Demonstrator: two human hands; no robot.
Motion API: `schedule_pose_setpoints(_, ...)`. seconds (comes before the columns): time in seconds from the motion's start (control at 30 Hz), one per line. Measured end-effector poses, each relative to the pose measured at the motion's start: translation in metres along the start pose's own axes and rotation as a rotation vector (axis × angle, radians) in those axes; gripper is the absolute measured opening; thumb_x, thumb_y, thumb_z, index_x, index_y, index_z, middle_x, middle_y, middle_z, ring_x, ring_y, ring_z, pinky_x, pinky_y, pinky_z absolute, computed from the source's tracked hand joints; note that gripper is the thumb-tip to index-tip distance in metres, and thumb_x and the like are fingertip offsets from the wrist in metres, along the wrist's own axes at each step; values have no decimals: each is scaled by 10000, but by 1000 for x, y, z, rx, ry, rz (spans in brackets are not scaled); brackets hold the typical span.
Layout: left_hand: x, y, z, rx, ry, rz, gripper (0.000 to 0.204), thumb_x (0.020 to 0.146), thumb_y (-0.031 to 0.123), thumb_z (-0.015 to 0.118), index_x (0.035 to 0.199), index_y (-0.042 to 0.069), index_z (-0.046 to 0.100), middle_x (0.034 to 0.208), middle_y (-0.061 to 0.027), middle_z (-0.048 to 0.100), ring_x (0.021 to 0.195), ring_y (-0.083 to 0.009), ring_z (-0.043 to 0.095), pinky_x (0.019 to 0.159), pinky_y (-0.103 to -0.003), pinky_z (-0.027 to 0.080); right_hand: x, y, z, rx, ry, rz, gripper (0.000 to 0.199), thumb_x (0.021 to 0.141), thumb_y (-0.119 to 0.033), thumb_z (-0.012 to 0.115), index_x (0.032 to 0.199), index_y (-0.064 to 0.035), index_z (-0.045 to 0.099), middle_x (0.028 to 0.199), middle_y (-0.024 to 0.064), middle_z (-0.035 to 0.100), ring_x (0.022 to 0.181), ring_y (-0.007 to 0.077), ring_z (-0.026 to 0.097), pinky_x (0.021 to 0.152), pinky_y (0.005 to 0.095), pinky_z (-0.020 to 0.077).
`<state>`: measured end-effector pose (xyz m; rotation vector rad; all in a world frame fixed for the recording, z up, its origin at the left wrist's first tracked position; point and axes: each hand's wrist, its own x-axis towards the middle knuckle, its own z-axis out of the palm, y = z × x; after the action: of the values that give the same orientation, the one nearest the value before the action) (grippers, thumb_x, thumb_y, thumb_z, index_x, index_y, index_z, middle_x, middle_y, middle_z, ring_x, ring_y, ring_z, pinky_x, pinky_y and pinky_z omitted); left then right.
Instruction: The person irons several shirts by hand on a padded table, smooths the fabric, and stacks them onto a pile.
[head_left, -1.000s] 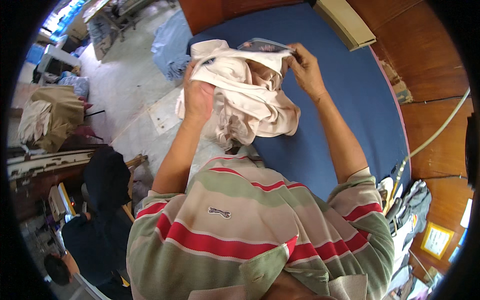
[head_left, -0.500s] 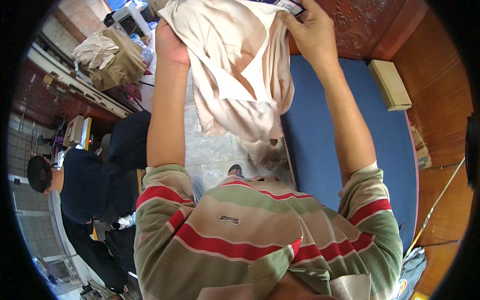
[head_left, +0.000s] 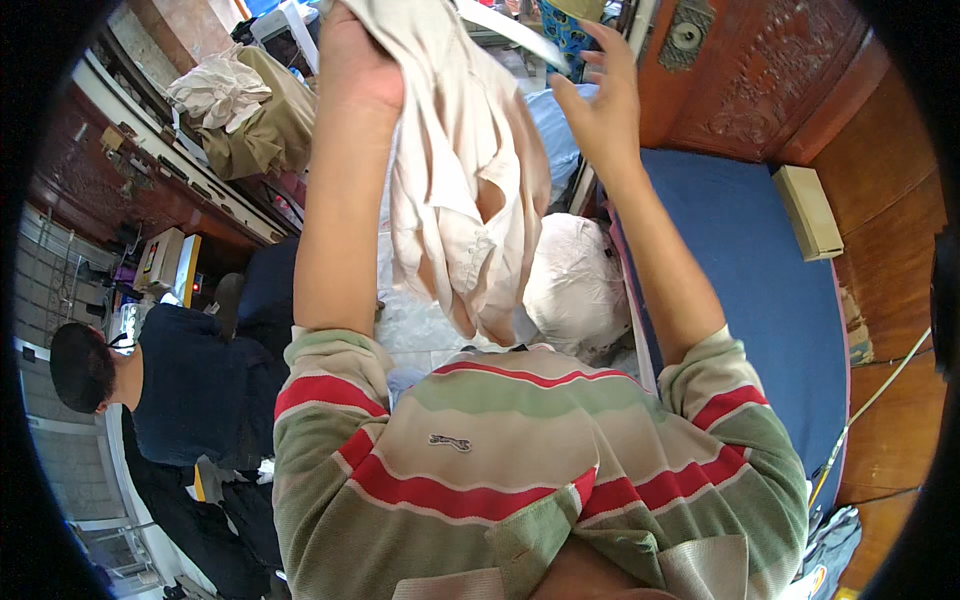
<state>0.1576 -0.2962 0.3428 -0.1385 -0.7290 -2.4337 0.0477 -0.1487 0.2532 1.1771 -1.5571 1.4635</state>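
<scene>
My left hand (head_left: pixel 358 70) is raised at the top of the view and grips a cream silky garment (head_left: pixel 470 170), its fingers partly hidden by the cloth. The garment hangs in loose folds down to just before my chest. Apart from the cloth, to its right, my right hand (head_left: pixel 608 100) is raised with its fingers spread, and I see nothing in it. A white strip (head_left: pixel 510 32), blurred, runs from the top of the garment toward the right fingertips; I cannot tell whether they touch.
Below the garment stands a stuffed white bag (head_left: pixel 575 280). To the right is a blue-covered surface (head_left: pixel 730 300) bearing a beige box (head_left: pixel 808 212). A brown cloth heap (head_left: pixel 265 130) lies at the far left. Nearer, a person in dark clothes (head_left: pixel 200 370) sits turned away.
My right hand has let go of the garment and opened. The garment, spread between both hands before, now hangs narrower from my left. The view has shifted, bringing the white bag into sight.
</scene>
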Motion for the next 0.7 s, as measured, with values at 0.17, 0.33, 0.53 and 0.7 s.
schedule_pose_setpoints(0.17, 32, 21, -39, 87, -60, 6, 300, 896, 324, 370, 831, 96, 553, 698, -70, 580, 637, -225, 578, 574, -352, 505, -54, -68, 55, 256, -252, 4, 434, 642, -212, 726, 956, -45, 476, 943, 87, 550, 873, 174, 507, 769, 277, 382)
schedule_pose_setpoints(0.33, 48, 59, -54, 156, -39, 112, 303, 912, 319, 340, 862, 102, 545, 720, -67, 586, 643, -223, 584, 581, -350, 509, -54, -63, 102, 565, -456, 562, 201, 761, -154, 663, 870, -32, 546, 871, 33, 564, 824, 81, 508, 703, 219, 413)
schedule_pose_setpoints(0.53, 82, 105, -90, 351, -175, -30, 222, 866, 188, 403, 861, 46, 574, 735, -79, 614, 663, -201, 607, 611, -334, 518, -38, -21, 134, 876, -446, 845, 96, 859, -167, 545, 884, -74, 555, 781, -32, 543, 721, 55, 504, 640, 209, 424)
schedule_pose_setpoints(0.7, 108, 133, -117, 521, -237, -154, 211, 847, 156, 426, 888, 26, 587, 784, -101, 629, 698, -206, 618, 649, -341, 522, -21, -16, 159, 935, -519, 888, 100, 875, -183, 522, 895, -88, 544, 724, -54, 523, 639, 24, 480, 565, 182, 394)
